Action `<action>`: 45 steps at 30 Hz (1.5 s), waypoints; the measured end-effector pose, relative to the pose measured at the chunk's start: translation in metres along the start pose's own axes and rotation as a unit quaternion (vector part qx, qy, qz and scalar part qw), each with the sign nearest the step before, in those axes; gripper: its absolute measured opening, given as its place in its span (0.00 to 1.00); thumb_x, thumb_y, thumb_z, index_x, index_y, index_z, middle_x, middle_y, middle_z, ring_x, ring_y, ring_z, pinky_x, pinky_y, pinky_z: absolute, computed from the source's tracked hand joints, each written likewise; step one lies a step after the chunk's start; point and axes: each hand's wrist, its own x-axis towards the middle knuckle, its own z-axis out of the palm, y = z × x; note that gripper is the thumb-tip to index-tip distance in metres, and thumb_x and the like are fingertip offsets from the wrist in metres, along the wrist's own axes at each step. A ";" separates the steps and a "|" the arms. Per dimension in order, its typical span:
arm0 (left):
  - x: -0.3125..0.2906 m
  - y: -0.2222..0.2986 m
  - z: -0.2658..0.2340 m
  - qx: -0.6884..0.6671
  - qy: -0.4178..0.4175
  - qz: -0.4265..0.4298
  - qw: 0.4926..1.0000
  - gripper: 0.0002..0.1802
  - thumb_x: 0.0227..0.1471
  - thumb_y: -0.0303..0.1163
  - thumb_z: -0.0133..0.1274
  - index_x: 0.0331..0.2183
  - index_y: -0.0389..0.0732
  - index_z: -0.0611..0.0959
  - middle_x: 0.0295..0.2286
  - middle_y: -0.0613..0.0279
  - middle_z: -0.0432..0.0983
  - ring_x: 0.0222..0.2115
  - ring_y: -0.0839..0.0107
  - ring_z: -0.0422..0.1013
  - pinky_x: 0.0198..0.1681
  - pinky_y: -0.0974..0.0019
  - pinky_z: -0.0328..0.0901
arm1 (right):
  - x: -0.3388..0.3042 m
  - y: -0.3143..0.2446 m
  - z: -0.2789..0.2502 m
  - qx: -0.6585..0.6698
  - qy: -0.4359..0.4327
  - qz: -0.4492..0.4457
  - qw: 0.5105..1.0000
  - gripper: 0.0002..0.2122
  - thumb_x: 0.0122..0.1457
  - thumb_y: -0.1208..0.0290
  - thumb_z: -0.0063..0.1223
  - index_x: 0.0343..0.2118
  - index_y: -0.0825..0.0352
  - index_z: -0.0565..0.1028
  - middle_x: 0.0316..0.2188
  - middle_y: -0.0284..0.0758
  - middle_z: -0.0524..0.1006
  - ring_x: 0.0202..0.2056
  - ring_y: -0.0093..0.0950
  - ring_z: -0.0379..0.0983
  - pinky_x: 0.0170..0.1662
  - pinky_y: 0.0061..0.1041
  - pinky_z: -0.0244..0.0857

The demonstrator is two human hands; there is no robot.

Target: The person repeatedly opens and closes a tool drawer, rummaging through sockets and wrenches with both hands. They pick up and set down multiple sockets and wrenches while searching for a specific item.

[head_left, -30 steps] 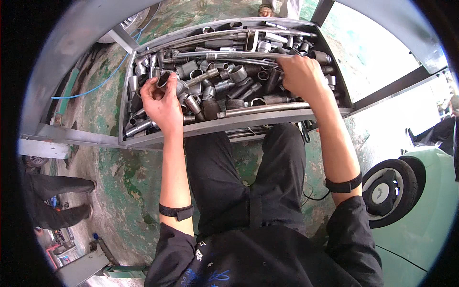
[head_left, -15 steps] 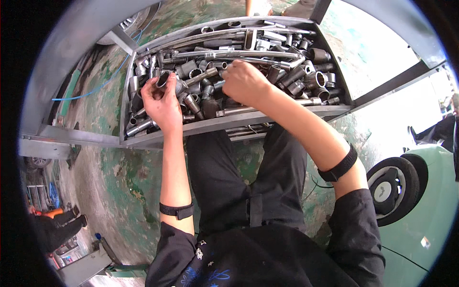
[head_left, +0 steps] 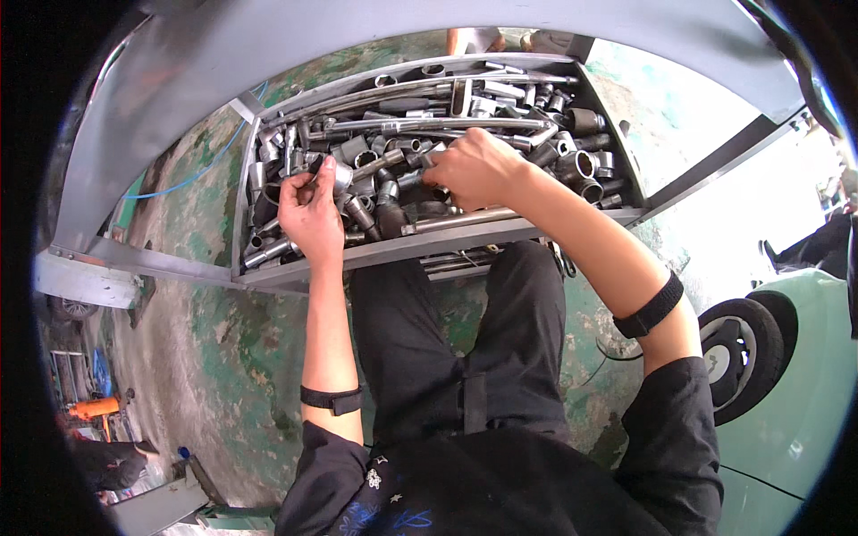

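Observation:
An open metal drawer (head_left: pixel 429 239) in front of me is heaped with loose steel sockets, extension bars and long handles. At its left side my left hand (head_left: pixel 311 214) pinches a large socket (head_left: pixel 340 177) between thumb and fingers. A short metal bar (head_left: pixel 382 162) slants from beside that socket toward my right hand; whether the two are joined I cannot tell. My right hand (head_left: pixel 481 170) is over the middle of the heap, palm down with curled fingers. Grey metal shows at its fingertips, but the hand hides what they grip.
A long steel handle (head_left: pixel 411 124) lies across the heap. Grey cabinet metal (head_left: pixel 465 31) spans above the drawer. At right are a pale green car panel (head_left: pixel 795 375) and a wheel (head_left: pixel 737 362). A blue hose (head_left: pixel 192 177) runs along the floor at left. Another person's hand (head_left: pixel 474 40) shows beyond the drawer.
My left hand's fingers have turned about the large socket, whose open end faced up before. My right hand has moved slightly right and nearer to me. The view has tilted, showing more cabinet metal above.

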 end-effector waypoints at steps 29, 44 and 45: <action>0.002 0.001 -0.060 0.276 -0.147 0.125 0.942 0.08 0.52 0.27 0.59 0.35 0.34 0.82 0.36 0.56 0.81 0.38 0.66 0.76 0.46 0.66 0.67 | 0.078 -0.073 0.002 0.326 0.058 0.096 0.939 0.12 0.44 0.68 0.56 0.33 0.63 0.78 0.30 0.42 0.80 0.37 0.41 0.78 0.42 0.40 0.70; -0.046 0.068 -0.053 -0.032 -0.249 -0.078 0.965 0.23 0.53 0.29 0.63 0.48 0.31 0.76 0.37 0.59 0.76 0.32 0.77 0.73 0.36 0.73 0.69 | 0.012 -0.086 -0.032 0.877 0.308 0.009 0.370 0.26 0.50 0.90 0.58 0.54 0.71 0.67 0.45 0.41 0.78 0.49 0.30 0.75 0.51 0.27 0.72; -0.049 0.072 -0.050 -0.058 -0.244 -0.064 0.966 0.23 0.52 0.29 0.63 0.48 0.31 0.76 0.38 0.59 0.76 0.32 0.76 0.73 0.37 0.73 0.69 | 0.008 -0.088 -0.035 0.878 0.315 -0.003 0.362 0.27 0.51 0.90 0.58 0.55 0.71 0.66 0.46 0.42 0.77 0.51 0.32 0.74 0.53 0.28 0.71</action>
